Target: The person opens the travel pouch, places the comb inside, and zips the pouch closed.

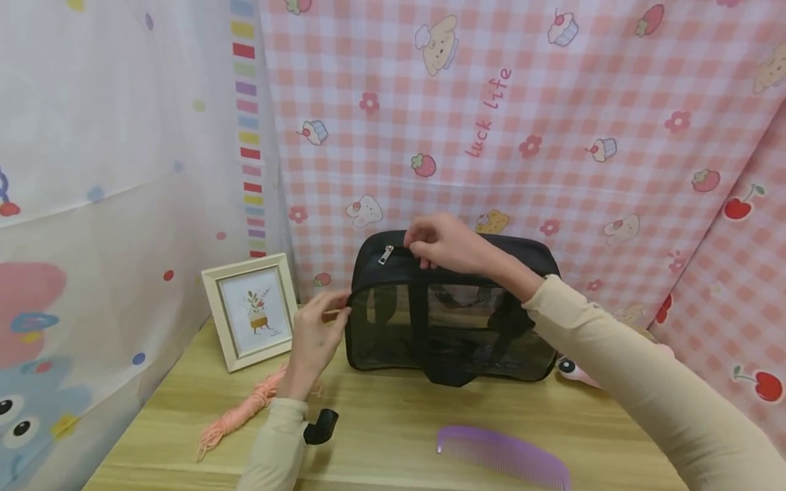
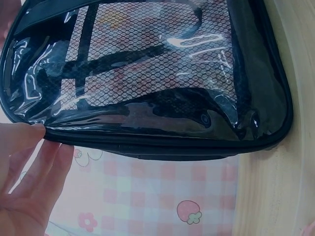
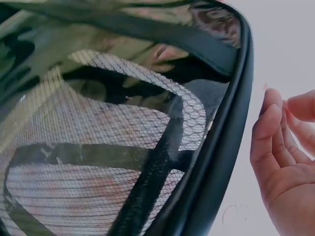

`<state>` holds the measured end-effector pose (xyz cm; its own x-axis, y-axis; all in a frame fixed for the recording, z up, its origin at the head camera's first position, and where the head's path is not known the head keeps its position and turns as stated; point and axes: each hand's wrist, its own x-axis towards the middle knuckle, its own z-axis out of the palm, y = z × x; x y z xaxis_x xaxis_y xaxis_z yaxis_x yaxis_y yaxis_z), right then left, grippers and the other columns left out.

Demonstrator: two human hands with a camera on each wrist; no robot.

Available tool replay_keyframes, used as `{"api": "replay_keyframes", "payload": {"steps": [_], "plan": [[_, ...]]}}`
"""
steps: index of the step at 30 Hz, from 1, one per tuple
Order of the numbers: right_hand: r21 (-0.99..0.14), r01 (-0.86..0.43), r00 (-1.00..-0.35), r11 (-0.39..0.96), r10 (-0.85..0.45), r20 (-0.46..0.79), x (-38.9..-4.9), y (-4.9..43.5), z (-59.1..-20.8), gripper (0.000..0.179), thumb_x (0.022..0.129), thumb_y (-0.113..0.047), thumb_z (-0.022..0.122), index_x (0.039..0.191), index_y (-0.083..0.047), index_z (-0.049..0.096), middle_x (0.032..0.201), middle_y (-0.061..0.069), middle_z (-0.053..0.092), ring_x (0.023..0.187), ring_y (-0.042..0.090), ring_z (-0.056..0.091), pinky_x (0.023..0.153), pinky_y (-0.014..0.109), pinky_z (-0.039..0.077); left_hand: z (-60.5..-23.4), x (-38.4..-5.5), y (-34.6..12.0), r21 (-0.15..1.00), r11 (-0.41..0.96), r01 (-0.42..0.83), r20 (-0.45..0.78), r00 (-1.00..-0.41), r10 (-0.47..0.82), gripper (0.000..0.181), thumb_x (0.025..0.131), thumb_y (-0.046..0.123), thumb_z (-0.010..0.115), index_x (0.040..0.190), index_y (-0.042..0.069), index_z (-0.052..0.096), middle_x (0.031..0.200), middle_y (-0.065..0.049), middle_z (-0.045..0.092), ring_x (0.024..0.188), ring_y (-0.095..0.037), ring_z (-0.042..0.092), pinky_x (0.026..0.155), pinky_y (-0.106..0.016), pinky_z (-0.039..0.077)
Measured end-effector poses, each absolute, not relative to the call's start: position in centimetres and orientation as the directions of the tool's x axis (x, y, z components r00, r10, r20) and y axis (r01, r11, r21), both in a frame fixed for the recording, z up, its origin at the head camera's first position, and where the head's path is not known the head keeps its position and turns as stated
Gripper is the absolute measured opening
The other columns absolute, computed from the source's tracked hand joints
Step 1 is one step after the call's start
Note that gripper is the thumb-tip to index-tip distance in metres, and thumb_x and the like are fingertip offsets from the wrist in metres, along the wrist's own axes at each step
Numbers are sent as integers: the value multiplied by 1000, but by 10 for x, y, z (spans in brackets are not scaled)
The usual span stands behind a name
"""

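A black bag (image 1: 479,327) with see-through front panel and zipped top stands upright on the table. My left hand (image 1: 318,335) pinches the piping at its upper left corner; in the left wrist view the thumb lies on the front side and fingers (image 2: 61,162) behind. My right hand (image 1: 445,242) is over the bag's top at the zipper line, thumb and fingertips bent close together. A silver zipper pull (image 1: 385,256) hangs just left of it. Whether those fingertips pinch a second pull is hidden. The right wrist view shows the bag's edge (image 3: 226,128) beside that hand.
A cream picture frame (image 1: 248,311) stands left of the bag. A pink yarn bundle (image 1: 245,406) and a small black curved piece (image 1: 321,427) lie by my left forearm. In front is a purple comb (image 1: 503,455). A pink item (image 1: 577,372) with an eye is partly hidden by my right sleeve.
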<state>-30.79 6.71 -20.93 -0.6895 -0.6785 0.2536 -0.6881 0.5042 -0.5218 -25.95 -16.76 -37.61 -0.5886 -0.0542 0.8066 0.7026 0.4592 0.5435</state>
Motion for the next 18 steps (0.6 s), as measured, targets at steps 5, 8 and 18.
{"api": "replay_keyframes", "payload": {"steps": [5,8,18], "plan": [[-558,-668,-709,493,-649,275,-288,90,-215,17,97,-12,53,106,-2,64,79,6,63,66,17,60,57,33,54,-376,-260,-167,538,458,708,812,-581,-55,28,79,-13,69,104,1,69,95,-11,67,84,-22,66,70,-29,59],[-563,-661,-716,496,-641,277,-275,100,-218,16,98,-14,54,105,-6,64,77,4,63,64,17,59,55,34,52,-376,-260,-167,539,453,710,812,-581,-55,29,79,-14,69,104,2,70,95,-10,67,84,-21,66,70,-29,59],[-552,-685,-700,475,-640,317,-234,147,-237,11,97,-15,58,104,-12,64,81,-4,64,68,13,61,55,28,51,-376,-259,-169,527,476,704,814,-579,-45,29,79,-12,70,104,3,70,94,-9,66,84,-20,66,70,-24,58]]}}
